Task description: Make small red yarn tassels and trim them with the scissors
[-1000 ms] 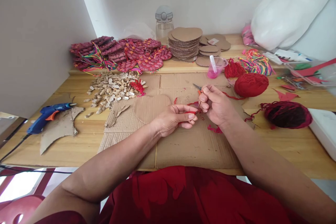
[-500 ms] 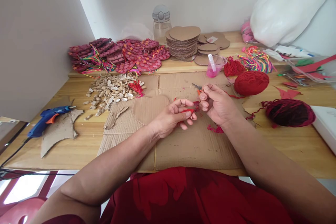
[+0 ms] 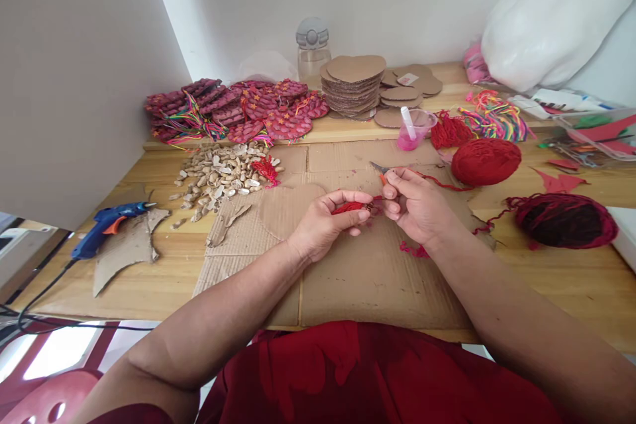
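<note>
My left hand (image 3: 322, 222) is closed around a small bundle of red yarn (image 3: 350, 207), with the thumb pressed over it. Close by on the right, my right hand (image 3: 410, 202) pinches a dark red yarn strand (image 3: 377, 202) coming from that bundle. Scissors with orange handles (image 3: 380, 169) show just beyond my right fingertips; whether they rest on the cardboard or in the fingers I cannot tell. Beneath both hands lies a cardboard sheet (image 3: 368, 285). A heart-shaped cardboard piece (image 3: 288, 209) is partly behind my left hand. Pink-red yarn scraps (image 3: 413, 250) lie under my right wrist.
Peanut shells (image 3: 218, 175) and a glue gun (image 3: 106, 228) are on the left. Decorated pieces (image 3: 278, 109), stacked cardboard shapes (image 3: 352, 86), a bottle (image 3: 313, 53) and a pink cup (image 3: 415, 129) stand behind. A red yarn ball (image 3: 485, 161) and a dark red one (image 3: 566, 222) sit right.
The view has shifted slightly. My left fingers have closed further around the red bundle, and both hands stay close together.
</note>
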`<control>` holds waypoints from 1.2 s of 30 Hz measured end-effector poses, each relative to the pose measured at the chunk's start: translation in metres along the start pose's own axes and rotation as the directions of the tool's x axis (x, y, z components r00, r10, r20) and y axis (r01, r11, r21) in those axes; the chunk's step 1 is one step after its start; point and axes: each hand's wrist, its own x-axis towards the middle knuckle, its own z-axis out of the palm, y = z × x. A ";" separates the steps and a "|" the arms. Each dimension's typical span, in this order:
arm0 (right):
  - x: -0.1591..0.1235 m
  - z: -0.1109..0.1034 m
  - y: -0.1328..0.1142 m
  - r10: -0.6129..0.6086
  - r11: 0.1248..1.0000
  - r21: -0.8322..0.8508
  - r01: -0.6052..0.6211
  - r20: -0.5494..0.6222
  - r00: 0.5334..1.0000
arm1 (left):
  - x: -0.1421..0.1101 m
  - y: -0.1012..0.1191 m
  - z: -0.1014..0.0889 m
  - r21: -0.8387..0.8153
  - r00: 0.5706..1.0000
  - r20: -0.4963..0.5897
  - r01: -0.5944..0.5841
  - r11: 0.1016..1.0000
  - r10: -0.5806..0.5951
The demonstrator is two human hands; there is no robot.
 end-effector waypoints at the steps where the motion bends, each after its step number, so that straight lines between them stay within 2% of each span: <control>1: 0.000 0.000 0.000 0.001 1.000 0.007 -0.001 0.004 1.000 | 0.000 0.001 0.001 0.009 1.000 -0.021 0.003 1.000 -0.003; 5: -0.001 0.000 -0.001 -0.006 1.000 0.029 0.005 0.032 0.999 | -0.001 0.002 0.003 0.057 0.998 -0.065 0.003 0.998 0.001; 7: -0.002 0.000 -0.002 -0.010 1.000 0.030 0.009 0.034 0.999 | -0.001 0.001 0.003 0.107 0.995 -0.092 -0.032 0.994 0.041; 9: -0.002 0.000 -0.002 -0.003 1.000 0.012 0.003 0.037 0.999 | -0.001 0.001 0.002 0.211 0.979 -0.135 -0.119 0.970 0.149; 12: -0.003 0.001 -0.002 0.026 0.999 -0.041 -0.024 0.036 0.999 | -0.002 0.004 0.000 0.410 0.930 -0.146 -0.253 0.876 0.337; 14: -0.003 0.002 0.000 0.050 0.996 -0.071 -0.047 0.038 0.998 | -0.003 0.007 0.001 0.409 0.920 -0.108 -0.304 0.860 0.376; 16: -0.003 0.003 0.002 0.079 0.992 -0.099 -0.074 0.043 0.996 | -0.004 0.007 0.002 0.301 0.939 -0.057 -0.309 0.902 0.340; 20: -0.002 0.005 0.006 0.107 0.982 -0.161 -0.101 0.033 0.994 | -0.004 0.002 0.004 0.137 0.976 0.000 -0.218 0.966 0.220; 28: -0.002 0.004 0.003 0.002 0.995 -0.101 -0.004 -0.023 1.000 | -0.003 0.000 0.003 0.127 0.994 -0.057 -0.089 0.988 0.097; 36: 0.003 -0.001 0.004 -0.017 0.996 -0.086 0.014 -0.034 0.999 | -0.001 -0.003 0.001 0.088 0.995 -0.033 -0.087 0.992 0.091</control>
